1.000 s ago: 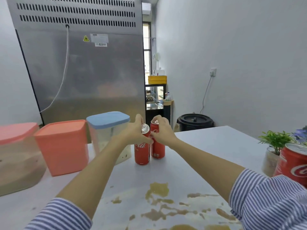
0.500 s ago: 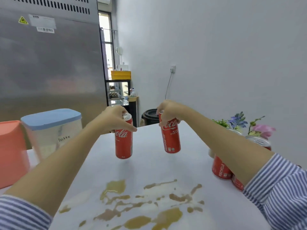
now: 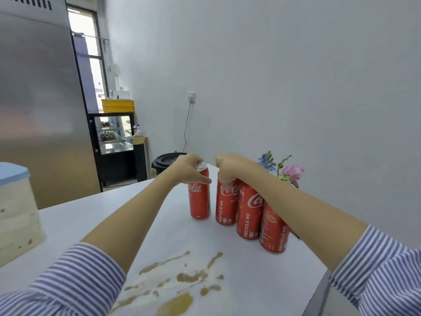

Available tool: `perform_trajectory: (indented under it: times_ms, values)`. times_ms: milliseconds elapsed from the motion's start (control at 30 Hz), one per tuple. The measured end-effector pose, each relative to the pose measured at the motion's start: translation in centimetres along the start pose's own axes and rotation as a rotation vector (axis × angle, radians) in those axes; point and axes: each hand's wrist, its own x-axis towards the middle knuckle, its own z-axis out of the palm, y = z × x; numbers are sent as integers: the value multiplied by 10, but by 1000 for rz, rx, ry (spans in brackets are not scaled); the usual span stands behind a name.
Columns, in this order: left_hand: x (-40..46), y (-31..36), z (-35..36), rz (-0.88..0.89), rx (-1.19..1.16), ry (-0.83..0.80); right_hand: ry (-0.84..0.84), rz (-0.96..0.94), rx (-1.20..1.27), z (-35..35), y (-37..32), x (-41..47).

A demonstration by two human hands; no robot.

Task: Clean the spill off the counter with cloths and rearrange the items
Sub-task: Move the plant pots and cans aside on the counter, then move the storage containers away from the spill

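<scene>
Several red cola cans stand in a row on the white counter [image 3: 159, 236]. My left hand [image 3: 189, 168] grips the top of the leftmost can [image 3: 200, 201], which stands a little apart. My right hand [image 3: 227, 168] grips the top of the second can [image 3: 225, 206], right beside a third can [image 3: 248, 215] and a fourth can [image 3: 273, 233] under my right forearm. A brown spill [image 3: 180, 283] spreads over the near part of the counter, between my arms. No cloth is in view.
A blue-lidded container [image 3: 16, 210] stands at the left edge. A flower pot [image 3: 287, 172] sits behind the cans by the wall. The counter's right edge [image 3: 319, 290] is close to the fourth can. A steel refrigerator [image 3: 41, 110] and a black bin [image 3: 168, 159] stand beyond.
Both hands have carried their cans to the right from beside the containers and lowered them onto the counter next to the two cans by the flowers. The view has swung right.
</scene>
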Motion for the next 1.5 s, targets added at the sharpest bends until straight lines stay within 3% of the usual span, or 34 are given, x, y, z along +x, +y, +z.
perform_trajectory:
  times_ms: [300,433,600,800,967,1100,1200,1333,1500]
  values:
    - [31,10,23,102,162,-167,37,42,139,-10,20,-16]
    - [16,-2,10,116,272,-177,172,-6,278,-34,11,-17]
    - [-24,-42,-53,-116,461,-82,269,-207,340,-52,-42,-12]
    - [-110,-127,-149,-411,616,173,184,-482,359,-22,-151,-3]
    - [-181,-182,-177,-653,812,193,122,-624,485,12,-246,5]
    - [-198,-198,-174,-519,816,243,118,-658,575,28,-287,10]
    - [-193,-200,-175,-427,648,257,131,-652,592,36,-292,18]
    - [-174,-188,-163,-271,573,275,226,-641,551,50,-270,26]
    - [-125,-160,-131,-155,543,254,382,-483,602,44,-211,34]
